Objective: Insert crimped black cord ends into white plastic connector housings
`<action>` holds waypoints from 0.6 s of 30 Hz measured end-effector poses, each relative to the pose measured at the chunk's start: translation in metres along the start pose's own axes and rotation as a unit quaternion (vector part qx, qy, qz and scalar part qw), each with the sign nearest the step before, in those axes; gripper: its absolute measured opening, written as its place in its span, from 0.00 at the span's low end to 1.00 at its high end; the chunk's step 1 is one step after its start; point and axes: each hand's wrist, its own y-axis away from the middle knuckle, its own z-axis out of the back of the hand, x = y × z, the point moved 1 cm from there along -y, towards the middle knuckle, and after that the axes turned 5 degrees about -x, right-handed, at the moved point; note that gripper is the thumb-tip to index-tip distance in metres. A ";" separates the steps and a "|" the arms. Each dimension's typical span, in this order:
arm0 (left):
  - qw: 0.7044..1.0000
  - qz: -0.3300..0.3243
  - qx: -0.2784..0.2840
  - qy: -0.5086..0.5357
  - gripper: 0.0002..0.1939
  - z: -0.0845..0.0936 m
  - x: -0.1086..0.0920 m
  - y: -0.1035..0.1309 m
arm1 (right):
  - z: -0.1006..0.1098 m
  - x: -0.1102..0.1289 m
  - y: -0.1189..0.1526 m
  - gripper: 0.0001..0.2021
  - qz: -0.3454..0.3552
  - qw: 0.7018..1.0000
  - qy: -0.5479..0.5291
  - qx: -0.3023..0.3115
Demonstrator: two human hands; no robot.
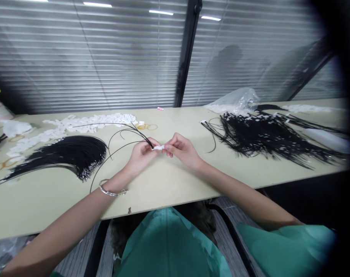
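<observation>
My left hand (143,153) is closed on a few thin black wires (146,138), whose loose ends fan out up and to the left over the table. Between my hands sits a small white connector (158,147), at the end of these wires. My right hand (179,149) pinches the connector's right end between thumb and fingers. The fingertips hide part of the connector. To the left of my left hand lies a bundle of black wires (68,154) with shiny metal tips. White connector pieces (91,122) are heaped behind that bundle.
A large spread of black wires with white connectors (249,132) covers the table's right side. Behind it lies a clear plastic bag (235,100). Yellow rubber bands (147,126) lie at the back. The pale table (169,184) ends against a window with blinds (128,57).
</observation>
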 end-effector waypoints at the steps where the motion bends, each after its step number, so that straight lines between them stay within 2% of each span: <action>1: 1.000 -0.005 -0.003 -0.005 0.03 0.000 0.000 0.000 | 0.000 0.000 0.000 0.13 0.002 1.000 0.003 -0.001; 7: 0.998 -0.039 -0.026 -0.034 0.03 0.000 0.000 0.001 | -0.001 0.001 0.003 0.12 0.004 1.000 0.023 -0.010; 12: 0.997 -0.052 -0.030 -0.041 0.02 -0.001 -0.001 0.001 | -0.003 -0.001 0.005 0.12 0.000 0.999 0.044 0.005; 18: 0.996 -0.070 -0.037 -0.048 0.02 0.000 -0.002 -0.001 | -0.004 -0.001 0.003 0.12 0.011 0.999 0.041 -0.020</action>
